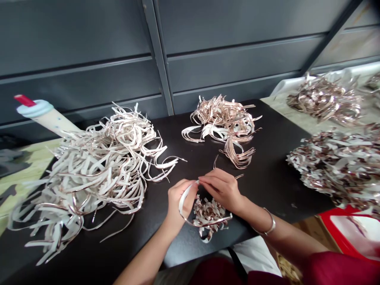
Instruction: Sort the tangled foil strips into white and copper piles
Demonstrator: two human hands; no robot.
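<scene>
While the fingertips of both hands meet, the left hand (181, 198) and the right hand (223, 188) are pinching together one narrow ribbon strip (181, 202), white on one face and shiny on its edge. This strip hangs from the fingertips in a curve in front of the left hand, and its lower part crosses over a small heap of short, curled white and rose-gold pieces (209, 211), which lies under the hands on the black table (273, 186). On the right wrist there is a thin silver bracelet (271, 222). To the left spreads a large pile of long white strips (115, 158); behind it leans a pale cup-shaped object with a red top (56, 120). Beyond the hands lies a tangled rose-gold bundle (225, 114). To the right is a big mass of crinkled white and rose-gold pieces (335, 162).
</scene>
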